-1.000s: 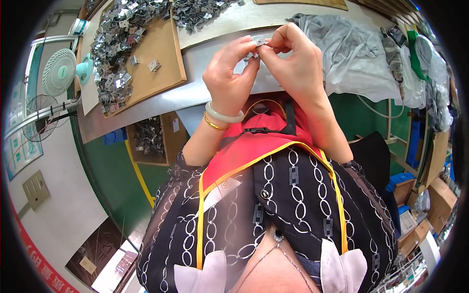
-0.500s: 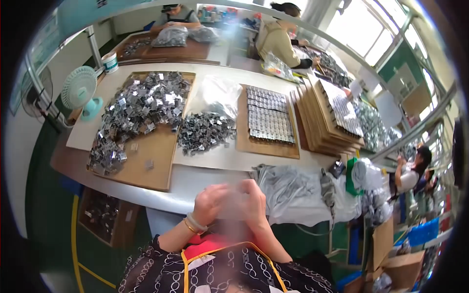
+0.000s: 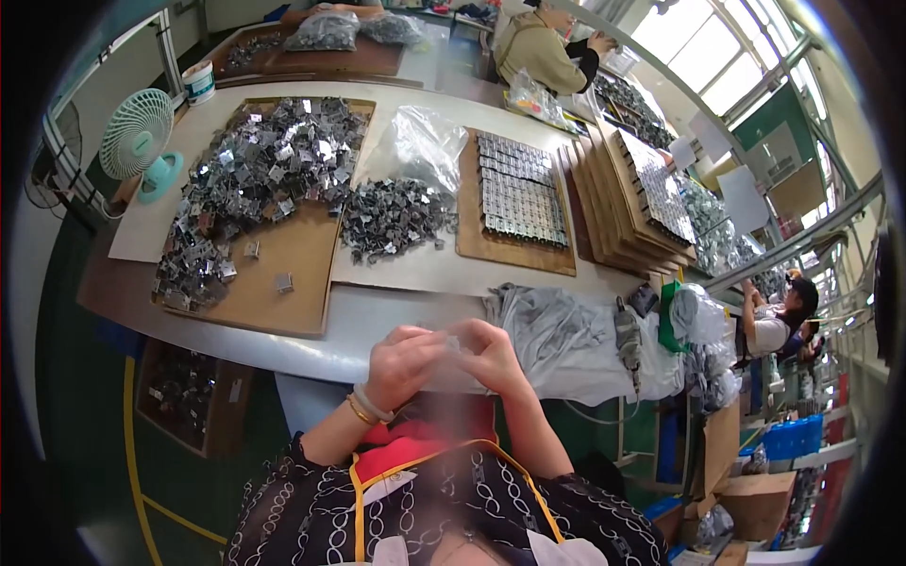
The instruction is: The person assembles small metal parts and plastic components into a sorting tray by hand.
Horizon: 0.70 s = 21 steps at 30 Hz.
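Observation:
My left hand (image 3: 404, 366) and my right hand (image 3: 491, 357) meet in front of me at the table's near edge. Both have bent fingers drawn together, fingertips close to each other. A small pale glint shows between them, but a hazy streak smears that spot, so what they pinch cannot be made out. Beyond them lies a heap of small bent metal pieces (image 3: 394, 219). A shallow brown tray (image 3: 274, 300) at the left holds many more such pieces. To the right of the heap, rows of metal parts (image 3: 521, 193) cover a brown board (image 3: 479, 247).
A stack of boards (image 3: 595, 222) stands right of the rows. Grey cloth (image 3: 547, 335) and a corded power tool (image 3: 628, 338) lie at the front right. A clear plastic bag (image 3: 420, 146), a green fan (image 3: 142, 141) and a white tub (image 3: 198, 83) sit farther back. Co-workers (image 3: 538, 52) work beyond.
The view has tilted, so the table sits higher in the picture. My hands stay together with fingers bent. A co-worker at the back has raised a hand.

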{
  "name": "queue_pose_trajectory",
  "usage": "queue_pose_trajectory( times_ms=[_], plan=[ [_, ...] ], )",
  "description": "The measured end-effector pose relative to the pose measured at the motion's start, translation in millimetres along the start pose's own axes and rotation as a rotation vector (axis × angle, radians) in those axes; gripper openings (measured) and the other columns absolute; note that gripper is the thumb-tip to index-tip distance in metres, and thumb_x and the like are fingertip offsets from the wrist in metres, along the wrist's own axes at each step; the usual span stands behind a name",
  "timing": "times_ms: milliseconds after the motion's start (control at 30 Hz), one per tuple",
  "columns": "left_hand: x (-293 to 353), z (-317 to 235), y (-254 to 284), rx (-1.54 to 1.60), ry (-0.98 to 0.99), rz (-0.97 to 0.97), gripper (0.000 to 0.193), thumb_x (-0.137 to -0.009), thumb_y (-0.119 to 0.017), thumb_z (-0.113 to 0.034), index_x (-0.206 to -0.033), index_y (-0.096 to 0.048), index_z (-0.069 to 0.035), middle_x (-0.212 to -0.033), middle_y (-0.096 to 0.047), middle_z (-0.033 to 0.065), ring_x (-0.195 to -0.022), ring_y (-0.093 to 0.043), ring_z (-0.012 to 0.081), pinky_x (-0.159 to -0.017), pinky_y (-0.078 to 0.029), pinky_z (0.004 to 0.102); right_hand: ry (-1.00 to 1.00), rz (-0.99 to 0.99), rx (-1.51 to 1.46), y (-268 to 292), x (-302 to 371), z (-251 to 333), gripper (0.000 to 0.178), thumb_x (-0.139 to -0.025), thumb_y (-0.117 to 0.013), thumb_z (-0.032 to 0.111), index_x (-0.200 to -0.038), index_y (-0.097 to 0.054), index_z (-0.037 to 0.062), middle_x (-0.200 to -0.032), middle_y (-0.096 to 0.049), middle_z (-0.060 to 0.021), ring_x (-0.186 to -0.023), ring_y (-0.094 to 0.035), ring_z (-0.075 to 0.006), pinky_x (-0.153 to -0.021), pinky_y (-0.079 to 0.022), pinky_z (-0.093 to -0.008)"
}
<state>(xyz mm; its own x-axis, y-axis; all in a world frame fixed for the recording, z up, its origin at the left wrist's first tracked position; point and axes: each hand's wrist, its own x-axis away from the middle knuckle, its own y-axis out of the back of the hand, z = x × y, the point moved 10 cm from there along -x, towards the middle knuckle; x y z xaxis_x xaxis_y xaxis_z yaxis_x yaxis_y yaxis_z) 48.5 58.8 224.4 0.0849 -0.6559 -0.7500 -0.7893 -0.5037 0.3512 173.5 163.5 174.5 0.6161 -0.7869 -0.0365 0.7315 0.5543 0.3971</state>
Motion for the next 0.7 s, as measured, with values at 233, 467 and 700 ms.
queue_pose_trajectory(
  times_ms=[233,467,700],
  plan=[
    [6.0,-8.0,6.9,0.004,-0.046,-0.025,0.032,-0.07,-0.082,0.002,-0.099,-0.071,-0.009,-0.109,-0.075,0.0085,-0.095,-0.072,0.0249,-0.081,-0.06,0.0344,-0.032,-0.014,-0.148,-7.4,13.6,15.9,0.022,-0.081,-0.075,-0.001,-0.102,-0.068,-0.0021,-0.09,-0.065,0.0009,-0.084,-0.057,-0.0049,-0.071,-0.047,-0.0216],
    [21.9,-18.6,11.6,0.004,-0.071,-0.002,0.032,-0.07,-0.083,0.002,-0.098,-0.072,-0.009,-0.109,-0.076,0.0092,-0.089,-0.072,0.0258,-0.077,-0.06,0.0342,0.034,-0.01,-0.15,-17.2,33.4,27.7,0.021,-0.083,-0.074,0.0,-0.103,-0.066,-0.0018,-0.089,-0.064,0.0029,-0.08,-0.056,-0.004,-0.067,-0.046,-0.0207],
    [36.5,-3.7,-12.0,-0.114,-0.08,0.156,0.024,-0.08,-0.071,-0.011,-0.103,-0.073,-0.008,-0.11,-0.074,0.0088,-0.097,-0.071,0.029,-0.085,-0.06,0.0347,-0.085,0.167,-0.162,-41.1,28.6,-46.0,0.034,-0.09,-0.074,0.005,-0.12,-0.06,-0.002,-0.114,-0.065,-0.0048,-0.107,-0.06,-0.0118,-0.096,-0.05,-0.0284]
  ],
)
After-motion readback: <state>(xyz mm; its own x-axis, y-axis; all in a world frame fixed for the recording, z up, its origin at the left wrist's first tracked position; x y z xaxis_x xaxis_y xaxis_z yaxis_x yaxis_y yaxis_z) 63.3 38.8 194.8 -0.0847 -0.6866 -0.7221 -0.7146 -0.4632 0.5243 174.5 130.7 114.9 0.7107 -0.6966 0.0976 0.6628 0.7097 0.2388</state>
